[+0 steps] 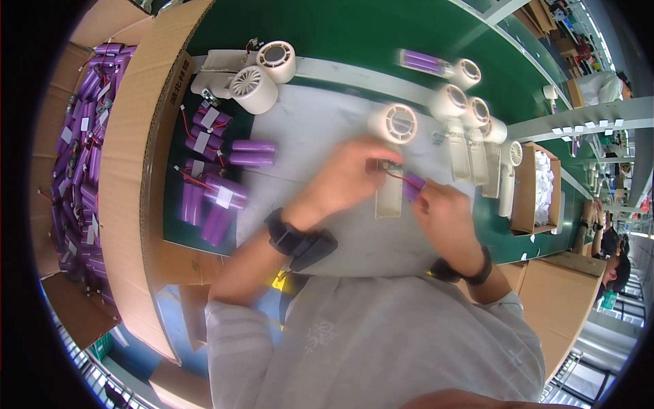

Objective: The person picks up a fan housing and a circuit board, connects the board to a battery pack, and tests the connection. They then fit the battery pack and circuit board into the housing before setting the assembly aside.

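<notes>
A grey mat (310,112) lies on the green bench (340,31) beneath the left hand (346,177) and right hand (444,217). Purple battery packs (225,191) lie left of the left hand; cream fan casings (479,155) and an open carton (523,187) sit rightward of the right.

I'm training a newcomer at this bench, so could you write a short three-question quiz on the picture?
1. Which hand holds the purple cell at the picture's middle? a) left b) right
2. True or false: the large carton of purple packs stands at the picture's left.
3. Fill in the colour: the small box at the right holds ____ pieces.

Key: 1. b, the right hand; 2. true; 3. white.
</notes>
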{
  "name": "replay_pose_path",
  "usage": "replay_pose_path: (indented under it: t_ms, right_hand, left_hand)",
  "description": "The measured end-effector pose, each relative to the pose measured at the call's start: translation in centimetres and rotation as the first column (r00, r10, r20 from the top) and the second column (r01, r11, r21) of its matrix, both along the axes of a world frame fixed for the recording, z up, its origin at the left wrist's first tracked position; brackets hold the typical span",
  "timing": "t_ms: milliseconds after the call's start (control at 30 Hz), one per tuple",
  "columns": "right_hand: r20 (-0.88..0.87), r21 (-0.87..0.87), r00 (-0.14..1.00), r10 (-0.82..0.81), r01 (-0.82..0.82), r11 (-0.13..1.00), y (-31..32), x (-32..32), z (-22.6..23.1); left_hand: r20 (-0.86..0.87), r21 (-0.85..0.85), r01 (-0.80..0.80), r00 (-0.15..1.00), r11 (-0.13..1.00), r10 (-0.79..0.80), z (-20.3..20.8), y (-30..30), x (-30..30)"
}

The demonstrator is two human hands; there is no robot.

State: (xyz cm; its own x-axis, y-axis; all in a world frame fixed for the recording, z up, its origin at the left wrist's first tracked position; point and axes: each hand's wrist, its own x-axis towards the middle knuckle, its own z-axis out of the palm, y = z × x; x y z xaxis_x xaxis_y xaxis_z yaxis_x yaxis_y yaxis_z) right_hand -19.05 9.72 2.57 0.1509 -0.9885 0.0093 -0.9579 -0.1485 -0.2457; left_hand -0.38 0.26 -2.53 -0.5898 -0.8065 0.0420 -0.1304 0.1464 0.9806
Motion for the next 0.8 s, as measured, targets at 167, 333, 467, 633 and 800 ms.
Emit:
replay_pose_path:
  t_ms: [167, 333, 467, 633, 800]
  right_hand:
    - [0.145, 0.012, 0.989, -0.042, 0.041, 0.999, 0.5, -0.9, 0.0]
    - [0.244, -0.095, 0.969, -0.029, 0.054, 0.994, 0.5, -1.1, -0.6]
    - [0.236, -0.099, 0.971, -0.045, 0.070, 0.993, 0.5, -1.5, -1.0]
    - [0.179, -0.101, 0.983, -0.037, 0.056, 0.993, 0.6, -1.5, -0.9]
    - [0.183, -0.071, 0.983, 0.002, 0.011, 0.997, 0.5, -0.9, -0.5]
  left_hand:
    - [-0.013, -0.012, -0.012, 1.000, 1.000, 0.012, -0.4, 0.3, -0.1]
    - [-0.011, -0.010, -0.003, 1.000, 1.000, 0.003, -0.4, 0.3, -0.2]
    - [-0.003, -0.016, -0.001, 1.000, 1.000, 0.001, -0.6, 0.1, -0.2]
    - [0.001, -0.023, -0.003, 1.000, 1.000, 0.003, -0.6, 0.3, -0.3]
    - [0.003, -0.032, -0.007, 1.000, 0.999, 0.008, -0.8, 0.3, -0.1]
